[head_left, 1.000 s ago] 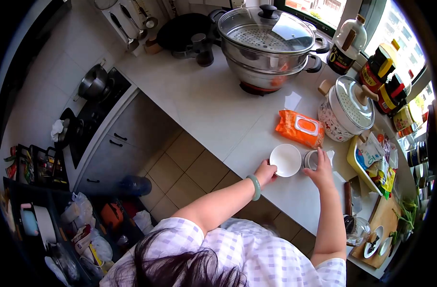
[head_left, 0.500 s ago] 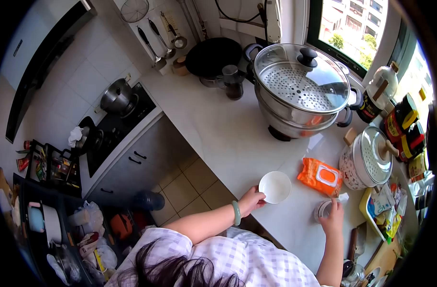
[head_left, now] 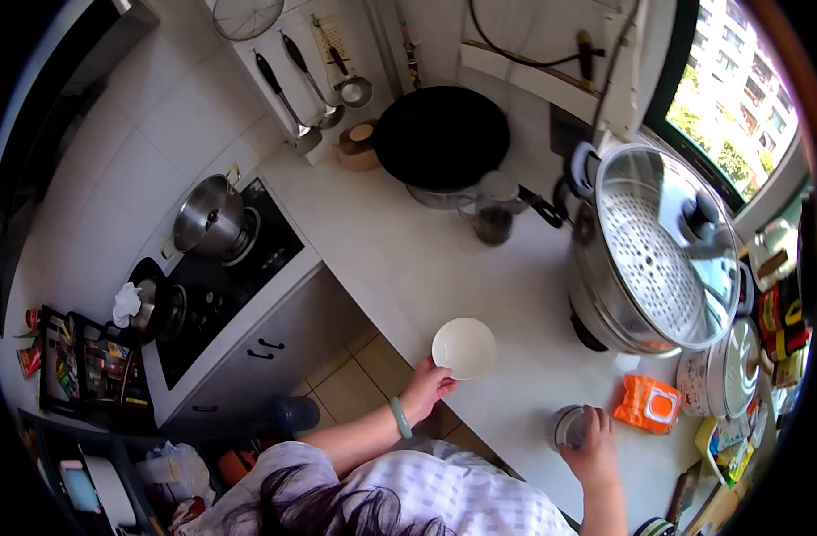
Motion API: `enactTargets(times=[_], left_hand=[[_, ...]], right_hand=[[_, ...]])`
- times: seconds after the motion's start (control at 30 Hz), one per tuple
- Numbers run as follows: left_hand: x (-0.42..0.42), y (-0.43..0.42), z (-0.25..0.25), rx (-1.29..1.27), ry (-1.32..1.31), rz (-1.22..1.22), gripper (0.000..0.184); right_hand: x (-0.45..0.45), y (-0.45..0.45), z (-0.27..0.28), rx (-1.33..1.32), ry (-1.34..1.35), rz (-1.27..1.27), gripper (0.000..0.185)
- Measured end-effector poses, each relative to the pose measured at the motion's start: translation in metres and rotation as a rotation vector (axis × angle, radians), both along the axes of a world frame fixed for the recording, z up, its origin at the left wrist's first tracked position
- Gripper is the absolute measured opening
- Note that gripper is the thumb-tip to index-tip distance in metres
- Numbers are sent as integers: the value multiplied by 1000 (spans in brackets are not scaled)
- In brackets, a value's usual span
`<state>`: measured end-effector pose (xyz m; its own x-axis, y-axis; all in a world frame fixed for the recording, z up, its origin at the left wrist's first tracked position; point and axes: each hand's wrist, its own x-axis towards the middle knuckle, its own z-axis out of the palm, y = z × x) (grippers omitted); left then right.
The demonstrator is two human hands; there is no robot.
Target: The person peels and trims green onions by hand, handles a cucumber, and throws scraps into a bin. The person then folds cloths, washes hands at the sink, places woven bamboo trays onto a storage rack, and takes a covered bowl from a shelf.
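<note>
Round white bowl point(head_left: 464, 348): moved, since the earlier frame, away from the orange plastic packet point(head_left: 648, 405) and toward the black hob point(head_left: 270, 244); it is now near the front edge of the pale counter point(head_left: 507, 295).
Left hand point(head_left: 427, 391): thumb and fingers are clamped on the bowl's rim.
Small clear glass container point(head_left: 566, 427): near the packet, not touching it.
Right hand point(head_left: 596, 448): fingers and thumb are closed around the container's side.

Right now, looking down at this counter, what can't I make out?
In the head view:
Right side of the clear container: covered by the right hand.
Underside of the white bowl, held in the left hand: hidden by the bowl itself.
Wooden board: cut off by the dark lens edge.
Any printing on the orange packet: too small.
</note>
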<state>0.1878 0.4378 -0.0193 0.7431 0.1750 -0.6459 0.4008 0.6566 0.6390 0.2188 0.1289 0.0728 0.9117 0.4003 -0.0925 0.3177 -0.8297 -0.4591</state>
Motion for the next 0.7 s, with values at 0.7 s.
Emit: enactTargets(times=[0.7], left_hand=[[131, 239, -19, 65, -104, 277, 33]], right_hand=[[204, 372, -34, -43, -70, 228, 68]])
